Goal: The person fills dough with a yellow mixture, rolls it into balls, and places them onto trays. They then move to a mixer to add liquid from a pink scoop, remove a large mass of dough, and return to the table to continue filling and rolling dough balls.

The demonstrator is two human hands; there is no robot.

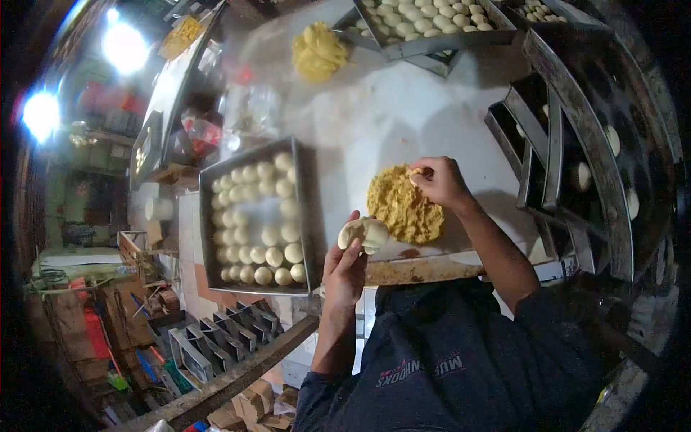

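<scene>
My left hand (344, 272) holds a flattened piece of pale dough (364, 233), with the thumb pressed on its face and the fingers behind. To its right on the worktop lies a lumpy mound of yellow filling (404, 209). At the mound's upper right edge, my right hand (440, 183) has its fingers pinched on a small bit of the filling; the fingertips are partly hidden. Left of my hands, a metal tray (311, 216) holds rows of round pale dough balls (274, 256).
Another yellow mass (319, 52) sits far back on the white worktop (389, 101). Trays of dough balls (425, 16) stand at the back. Metal trays (554, 144) are stacked at the right. Several metal tins (223, 335) lie low at the left, beyond a wooden beam (237, 371).
</scene>
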